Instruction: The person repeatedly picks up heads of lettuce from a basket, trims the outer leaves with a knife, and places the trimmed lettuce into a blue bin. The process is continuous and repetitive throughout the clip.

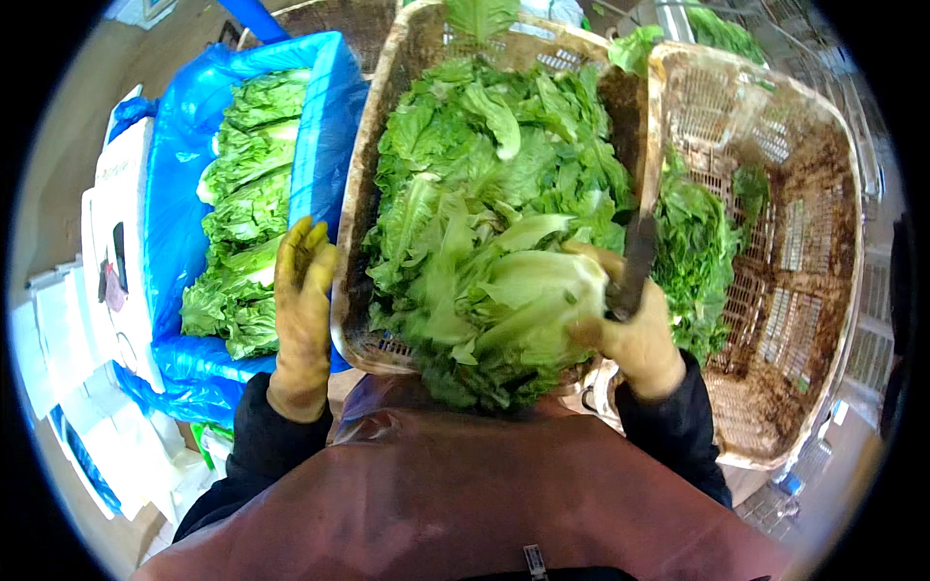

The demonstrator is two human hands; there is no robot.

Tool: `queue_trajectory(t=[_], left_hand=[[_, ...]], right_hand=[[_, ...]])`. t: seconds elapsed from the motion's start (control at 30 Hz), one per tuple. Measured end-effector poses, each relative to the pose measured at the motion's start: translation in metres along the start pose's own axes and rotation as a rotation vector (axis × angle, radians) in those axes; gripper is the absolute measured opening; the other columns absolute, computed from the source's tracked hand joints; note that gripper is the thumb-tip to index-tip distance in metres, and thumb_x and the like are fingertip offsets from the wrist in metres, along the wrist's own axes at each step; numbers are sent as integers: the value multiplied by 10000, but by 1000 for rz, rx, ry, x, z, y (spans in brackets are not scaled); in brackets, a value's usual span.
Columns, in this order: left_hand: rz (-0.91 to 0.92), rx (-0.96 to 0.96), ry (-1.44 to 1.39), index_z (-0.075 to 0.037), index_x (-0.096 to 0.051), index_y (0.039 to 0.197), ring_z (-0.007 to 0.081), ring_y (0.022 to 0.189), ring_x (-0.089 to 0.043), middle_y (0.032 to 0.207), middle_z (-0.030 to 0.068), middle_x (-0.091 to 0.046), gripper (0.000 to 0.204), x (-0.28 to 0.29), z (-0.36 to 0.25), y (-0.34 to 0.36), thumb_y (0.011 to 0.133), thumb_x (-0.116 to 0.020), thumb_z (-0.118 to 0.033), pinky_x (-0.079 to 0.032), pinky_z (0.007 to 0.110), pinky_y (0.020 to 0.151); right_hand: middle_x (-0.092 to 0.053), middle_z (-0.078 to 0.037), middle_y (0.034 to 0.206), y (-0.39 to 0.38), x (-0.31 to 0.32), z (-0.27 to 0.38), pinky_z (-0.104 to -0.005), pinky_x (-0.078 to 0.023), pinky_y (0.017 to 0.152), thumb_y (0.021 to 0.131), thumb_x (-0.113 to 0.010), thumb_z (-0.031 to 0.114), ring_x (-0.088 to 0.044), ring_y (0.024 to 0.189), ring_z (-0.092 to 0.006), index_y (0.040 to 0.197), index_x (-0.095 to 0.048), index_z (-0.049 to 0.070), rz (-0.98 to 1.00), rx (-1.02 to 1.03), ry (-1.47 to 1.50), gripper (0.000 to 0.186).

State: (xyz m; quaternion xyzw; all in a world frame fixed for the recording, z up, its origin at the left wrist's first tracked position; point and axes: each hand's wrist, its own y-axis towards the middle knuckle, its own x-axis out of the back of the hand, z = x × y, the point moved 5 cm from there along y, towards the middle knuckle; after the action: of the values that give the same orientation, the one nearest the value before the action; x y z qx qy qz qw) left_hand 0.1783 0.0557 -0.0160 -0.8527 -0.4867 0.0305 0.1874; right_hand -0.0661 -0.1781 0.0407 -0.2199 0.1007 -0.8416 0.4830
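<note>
My right hand grips a knife against a lettuce head atop the full wicker basket. My left hand, open, rests beside the blue-lined crate of packed lettuces; the right basket holds few leaves.

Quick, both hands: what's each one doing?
Left hand: open, holding nothing, beside the basket.
Right hand: closed on a knife, against a lettuce.

Brown floor, daylight, white cartons
</note>
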Motion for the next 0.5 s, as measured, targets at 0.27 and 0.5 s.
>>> queue_trajectory(t=[0.27, 0.5], left_hand=[[523, -631, 189, -30, -305, 1544, 341, 1458, -301, 1549, 186, -360, 1160, -78, -56, -30, 654, -869, -515, -223, 457, 1196], [1141, 350, -621, -28, -180, 1581, 203, 1435, -324, 1571, 114, -337, 1128, -103, -10, -46, 803, -713, -647, -241, 347, 1187]], right_hand=[[-682, -139, 1210, 1, -11, 82, -337, -536, 921, 662, -918, 260, -682, 1054, -238, 1343, -573, 60, -83, 228, -355, 789], [-681, -50, 955, 20, 6, 57, -276, -500, 727, 753, -852, 431, -611, 837, -134, 1172, -670, 25, 298, -214, 55, 612]])
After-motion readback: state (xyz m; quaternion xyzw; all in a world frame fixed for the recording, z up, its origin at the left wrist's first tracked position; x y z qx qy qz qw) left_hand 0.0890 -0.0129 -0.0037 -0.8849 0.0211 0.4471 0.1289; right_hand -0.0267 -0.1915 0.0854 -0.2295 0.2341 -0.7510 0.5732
